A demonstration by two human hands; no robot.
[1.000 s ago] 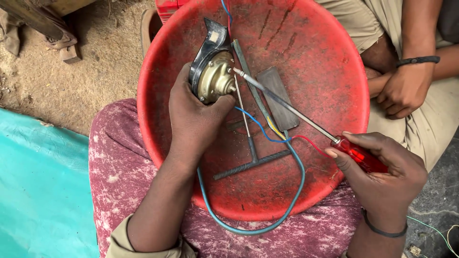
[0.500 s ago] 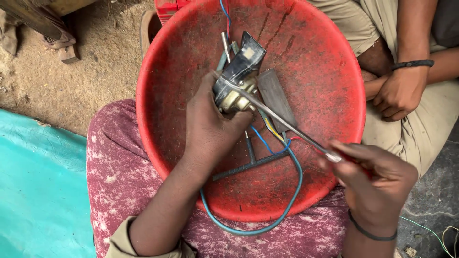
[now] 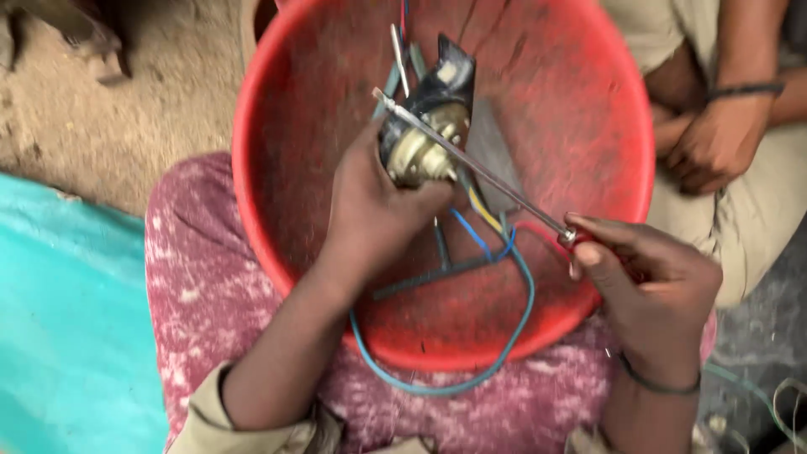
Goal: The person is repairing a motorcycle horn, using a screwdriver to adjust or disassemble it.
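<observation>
From the head camera, the left hand (image 3: pixel 370 210) is wrapped tight around a small motor (image 3: pixel 420 139). The motor is a round metal lump with a pale brass-coloured middle and a black cap on top. It is held up over a big red plastic bowl (image 3: pixel 277 126) that sits on the person's lap.

The right hand (image 3: pixel 651 282) is closed around the handle of a screwdriver (image 3: pixel 471 160). Its long thin shaft lies slanted across the front of the motor, touching it or just above it; I cannot tell which. The tip sticks out past the motor on the far side.

Blue, red and yellow wires (image 3: pixel 504 244) hang down from the motor and loop over the bowl's near rim.

The motor looks hard and heavy for its size, so it likely needs a full, firm hold around its round body, as the left hand has it. The wires are soft and thin and could tear off if pulled. The screwdriver is stiff and could slide on the smooth metal.

Another person's hand (image 3: pixel 710 143) rests just beside the bowl.
</observation>
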